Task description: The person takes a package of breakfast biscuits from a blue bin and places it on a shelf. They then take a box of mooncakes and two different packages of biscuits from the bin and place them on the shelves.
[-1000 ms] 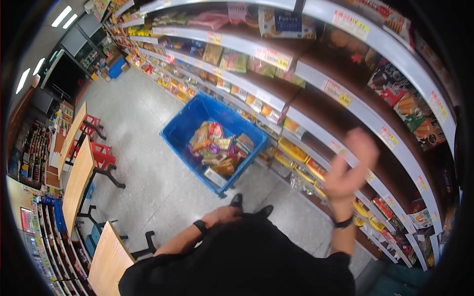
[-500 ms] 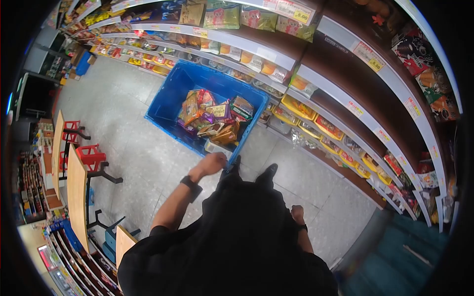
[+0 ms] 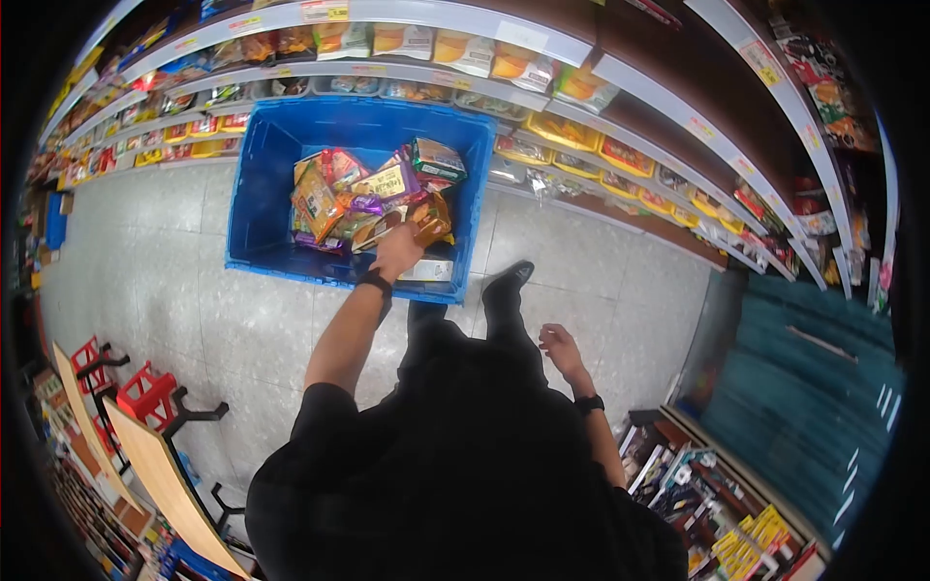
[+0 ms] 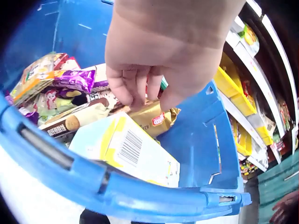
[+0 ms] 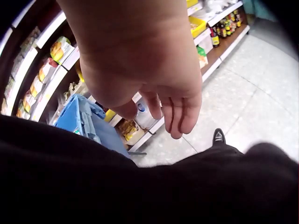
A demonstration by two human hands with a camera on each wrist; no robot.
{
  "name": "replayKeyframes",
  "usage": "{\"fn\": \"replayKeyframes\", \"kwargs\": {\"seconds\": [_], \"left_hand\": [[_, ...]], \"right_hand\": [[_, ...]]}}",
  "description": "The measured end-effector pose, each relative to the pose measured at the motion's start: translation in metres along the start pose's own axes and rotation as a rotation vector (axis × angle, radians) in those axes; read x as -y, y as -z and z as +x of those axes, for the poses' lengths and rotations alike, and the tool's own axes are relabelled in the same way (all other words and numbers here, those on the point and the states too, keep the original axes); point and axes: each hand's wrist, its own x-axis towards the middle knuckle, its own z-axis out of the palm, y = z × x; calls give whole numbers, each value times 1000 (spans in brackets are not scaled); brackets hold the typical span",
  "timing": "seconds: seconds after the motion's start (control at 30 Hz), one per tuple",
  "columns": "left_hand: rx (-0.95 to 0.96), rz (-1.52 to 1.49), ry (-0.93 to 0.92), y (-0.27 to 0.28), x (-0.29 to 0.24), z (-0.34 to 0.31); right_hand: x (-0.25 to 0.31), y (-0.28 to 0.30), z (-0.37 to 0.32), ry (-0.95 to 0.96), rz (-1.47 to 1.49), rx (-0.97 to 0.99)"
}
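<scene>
My left hand (image 3: pixel 399 254) reaches down into a blue plastic crate (image 3: pixel 254 194) on the floor. In the left wrist view its fingers curl down, with fingertips and thumb at the upper edge of a shiny gold snack packet (image 4: pixel 154 120). Right beside that packet lies a white and yellow box (image 4: pixel 135 151) with a barcode. Purple-wrapped snacks (image 4: pixel 74 80) and a cookie packet (image 4: pixel 77 119) are heaped nearby. My right hand (image 3: pixel 564 353) hangs beside my body, fingers loosely bent and nothing in them.
Shelves of packaged snacks (image 3: pixel 465 53) curve behind the crate and to the right. Low yellow bins (image 3: pixel 562 131) line the bottom shelf. Wooden tables (image 3: pixel 170 484) and red stools (image 3: pixel 147 392) stand at left. A dark green surface (image 3: pixel 794 368) is at right.
My left hand has moved from by my leg, past the crate's near rim, to the packets inside. My right hand has dropped from in front of the shelves to my side. The head view has turned.
</scene>
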Motion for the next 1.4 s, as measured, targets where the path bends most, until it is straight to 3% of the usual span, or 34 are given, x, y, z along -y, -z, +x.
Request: {"fn": "replayKeyframes", "kwargs": {"seconds": [0.13,0.27,0.3,0.37,0.4,0.47,0.53,0.6,0.67,0.7,0.77,0.87,1.03,1.2,1.27,1.4], "left_hand": [[68,102,-37,-4,-23,28],[75,219,-170,-4,-36,41],[30,270,-242,-4,-39,41],[17,328,-376,-5,-41,46],[21,332,-399,-6,-43,50],[41,458,-507,-9,-45,55],[44,467,-541,-18,-41,62],[90,479,-535,-19,-39,69],[95,478,-549,-18,-36,69],[96,464,-549,-16,-35,69],[73,480,-576,-8,-34,67],[26,463,-606,1,-24,65],[61,361,-574,31,-16,50],[-144,214,-649,67,-25,26],[-287,127,-637,86,-38,16],[-484,26,-709,135,-69,2]], "right_hand": [[-64,-17,-21,-107,7,-28],[-101,-17,-51,-434,301,-215],[-139,-17,-46,-398,304,-233],[-162,-16,-60,-313,207,-222],[-162,-18,-66,-230,89,-195],[-162,-25,-70,-245,67,-211],[-145,-39,-73,-375,358,-310],[-131,-49,-73,-399,421,-299],[-124,-48,-70,-285,96,-179],[-134,-48,-63,-282,108,-184],[-168,-49,-42,-158,-136,-224],[-125,-43,-47,-318,111,-219],[-118,-42,-34,-267,69,-231],[-128,-40,-11,-204,-101,-285],[-135,-39,2,-78,-184,-272],[-65,-29,-2,-73,-330,-191]]}}
